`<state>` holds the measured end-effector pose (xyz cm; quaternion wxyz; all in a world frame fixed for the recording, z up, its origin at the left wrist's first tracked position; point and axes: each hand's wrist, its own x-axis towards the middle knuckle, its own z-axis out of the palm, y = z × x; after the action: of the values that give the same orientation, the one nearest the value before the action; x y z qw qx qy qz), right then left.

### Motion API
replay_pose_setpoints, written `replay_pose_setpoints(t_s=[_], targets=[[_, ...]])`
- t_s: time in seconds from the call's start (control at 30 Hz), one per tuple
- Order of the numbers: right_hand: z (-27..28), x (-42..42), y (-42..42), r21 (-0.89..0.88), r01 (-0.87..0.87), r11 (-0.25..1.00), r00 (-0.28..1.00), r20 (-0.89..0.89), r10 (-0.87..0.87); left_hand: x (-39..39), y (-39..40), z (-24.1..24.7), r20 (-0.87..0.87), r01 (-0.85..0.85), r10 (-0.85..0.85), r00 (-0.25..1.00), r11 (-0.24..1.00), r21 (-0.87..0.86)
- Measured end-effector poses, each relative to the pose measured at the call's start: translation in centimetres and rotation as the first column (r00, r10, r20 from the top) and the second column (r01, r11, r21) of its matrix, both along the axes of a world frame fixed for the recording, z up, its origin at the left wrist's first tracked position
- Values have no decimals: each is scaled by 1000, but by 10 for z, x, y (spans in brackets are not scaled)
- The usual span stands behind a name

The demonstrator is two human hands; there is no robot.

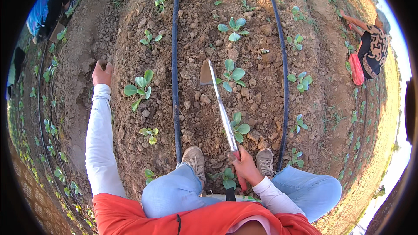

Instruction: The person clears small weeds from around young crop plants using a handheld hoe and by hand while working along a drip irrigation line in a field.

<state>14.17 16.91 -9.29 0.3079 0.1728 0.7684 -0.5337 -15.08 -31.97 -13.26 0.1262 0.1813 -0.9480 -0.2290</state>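
My right hand is closed around the red grip of a short hand hoe. Its bare metal shaft runs forward to a flat, soil-stained blade, which is over the soil just left of a leafy cabbage-type seedling. Another seedling is partly behind the shaft. Stretched out to the left, my left hand is at the furrow beside the bed, thumb and forefinger curled. Something dark, perhaps soil, shows between them; whether it is held I cannot tell. Right of that hand grows a seedling.
Two black drip hoses, one left and one right, run along the cloddy bed. My shoes are planted between them. A person bends over plants at right, near a red bag. Another person is at upper left.
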Motion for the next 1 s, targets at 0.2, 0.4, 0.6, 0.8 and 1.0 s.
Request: replay_pose_setpoints(t_s=[0.2,0.4,0.6,0.8,1.0], targets=[[16,3,-7,45,5,999,1000,-21,-4,47,-46,36,247,-157,259,934,917,-367],[28,13,-24,79,42,996,986,-166,-29,88,-51,-39,394,172,-57,917,949,-263],[52,-9,-47,92,70,993,921,-388,-29,149,197,63,392,38,-719,575,501,865],[53,-43,-86,70,138,988,739,-671,-56,177,282,61,135,-210,-831,540,22,977],[5,-9,-20,-75,148,986,739,-654,-160,171,281,59,75,-20,-599,797,97,995]])
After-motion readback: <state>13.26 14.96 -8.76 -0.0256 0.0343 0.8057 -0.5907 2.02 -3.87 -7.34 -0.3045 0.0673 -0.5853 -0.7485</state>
